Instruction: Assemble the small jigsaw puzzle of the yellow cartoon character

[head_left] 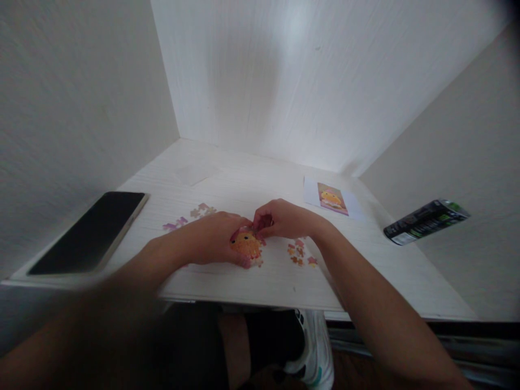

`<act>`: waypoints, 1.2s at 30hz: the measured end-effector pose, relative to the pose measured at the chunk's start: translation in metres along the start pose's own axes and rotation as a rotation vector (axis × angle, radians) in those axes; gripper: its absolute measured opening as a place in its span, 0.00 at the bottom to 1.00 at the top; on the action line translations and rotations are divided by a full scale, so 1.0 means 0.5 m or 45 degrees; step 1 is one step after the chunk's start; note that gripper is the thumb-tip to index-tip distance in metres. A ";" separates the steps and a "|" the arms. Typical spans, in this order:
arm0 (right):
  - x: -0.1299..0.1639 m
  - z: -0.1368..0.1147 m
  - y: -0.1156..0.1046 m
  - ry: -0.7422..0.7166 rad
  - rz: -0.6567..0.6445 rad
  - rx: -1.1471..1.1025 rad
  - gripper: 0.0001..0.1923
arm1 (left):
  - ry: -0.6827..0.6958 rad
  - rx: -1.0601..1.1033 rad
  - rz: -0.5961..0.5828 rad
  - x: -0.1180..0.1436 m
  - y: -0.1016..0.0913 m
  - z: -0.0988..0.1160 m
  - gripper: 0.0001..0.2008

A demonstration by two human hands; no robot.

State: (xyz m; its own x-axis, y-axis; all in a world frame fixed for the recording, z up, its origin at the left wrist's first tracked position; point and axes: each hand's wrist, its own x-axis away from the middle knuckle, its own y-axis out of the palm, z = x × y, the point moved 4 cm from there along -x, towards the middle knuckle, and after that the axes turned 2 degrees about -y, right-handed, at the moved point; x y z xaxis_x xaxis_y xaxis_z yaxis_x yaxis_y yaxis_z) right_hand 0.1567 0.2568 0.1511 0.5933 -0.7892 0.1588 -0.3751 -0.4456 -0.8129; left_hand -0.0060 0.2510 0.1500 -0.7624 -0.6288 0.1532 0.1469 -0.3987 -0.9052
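A white desk [227,179] set in a pale corner is seen from above. At its near middle, a partly assembled orange and pink jigsaw puzzle [247,246] is pressed flat under the left hand [213,241], fingers spread and holding nothing. The right hand [284,218] meets it from the right, fingertips pinched on a small pink piece [265,222] at the puzzle's top edge. Loose pieces [299,253] lie just right of the puzzle, others [195,214] behind the left hand. A dark tablet [91,232] rests at far left, a reference picture [332,199] at back right, and a dark can [424,221] beyond it.
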 end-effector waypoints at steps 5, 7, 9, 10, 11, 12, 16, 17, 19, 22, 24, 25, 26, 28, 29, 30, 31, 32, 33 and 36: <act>0.000 0.007 -0.008 0.025 0.031 0.064 0.09 | -0.016 -0.004 -0.001 0.000 0.001 -0.002 0.34; -0.001 0.012 -0.011 0.042 0.056 0.083 0.08 | -0.006 0.002 0.014 0.001 0.000 -0.001 0.33; -0.002 0.016 -0.013 0.066 0.081 0.106 0.08 | 0.001 0.001 0.028 0.001 0.000 0.000 0.33; -0.003 0.017 -0.012 0.078 0.084 0.113 0.08 | 0.002 -0.006 0.028 0.002 -0.001 0.000 0.32; -0.005 0.018 -0.010 0.088 0.078 0.116 0.09 | 0.002 -0.016 0.024 0.002 -0.001 0.001 0.31; -0.006 0.019 -0.007 0.095 0.069 0.116 0.09 | 0.000 -0.025 0.020 0.002 -0.001 0.001 0.30; -0.012 0.017 0.002 0.136 0.051 0.118 0.10 | -0.026 -0.029 0.028 0.004 -0.002 0.001 0.33; -0.013 0.017 0.003 0.151 0.055 0.122 0.10 | -0.036 -0.029 0.029 0.004 -0.002 0.000 0.34; -0.013 0.016 0.003 0.156 0.056 0.129 0.10 | -0.045 -0.033 0.022 0.004 -0.001 -0.001 0.34; -0.011 0.010 -0.002 0.123 0.053 0.163 0.08 | -0.048 -0.040 0.009 0.003 0.000 -0.003 0.34; -0.007 0.008 -0.008 0.142 0.072 0.188 0.07 | -0.050 -0.044 0.009 0.002 0.000 -0.003 0.35; -0.005 0.007 -0.012 0.169 0.085 0.188 0.07 | -0.047 -0.045 0.015 0.002 0.000 -0.003 0.36; -0.002 0.007 -0.014 0.199 0.095 0.175 0.07 | -0.038 -0.043 0.023 0.002 0.000 -0.003 0.36; 0.003 0.005 -0.017 0.251 0.094 0.124 0.08 | 0.001 -0.041 0.029 0.002 0.001 0.001 0.34; 0.005 0.004 -0.017 0.265 0.091 0.096 0.09 | 0.025 -0.048 0.031 0.002 0.002 0.002 0.32; 0.006 0.003 -0.016 0.269 0.090 0.072 0.09 | 0.044 -0.060 0.035 0.002 0.003 0.004 0.30; 0.006 0.003 -0.015 0.271 0.098 0.054 0.09 | 0.052 -0.076 0.042 0.001 0.004 0.004 0.29; 0.006 0.003 -0.015 0.277 0.112 0.044 0.08 | 0.053 -0.094 0.052 0.001 0.006 0.004 0.28; 0.006 0.004 -0.015 0.288 0.131 0.038 0.08 | 0.049 -0.106 0.066 0.000 0.007 0.004 0.29; 0.003 0.008 -0.014 0.328 0.172 0.015 0.07 | 0.059 -0.109 0.092 -0.004 0.010 0.002 0.31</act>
State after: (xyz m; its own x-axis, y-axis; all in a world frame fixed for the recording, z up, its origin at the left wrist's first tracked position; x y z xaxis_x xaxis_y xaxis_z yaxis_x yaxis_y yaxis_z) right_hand 0.1630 0.2603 0.1547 0.3372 -0.9231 0.1848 -0.4293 -0.3255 -0.8425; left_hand -0.0033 0.2494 0.1456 -0.7803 -0.6216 0.0697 0.1497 -0.2938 -0.9441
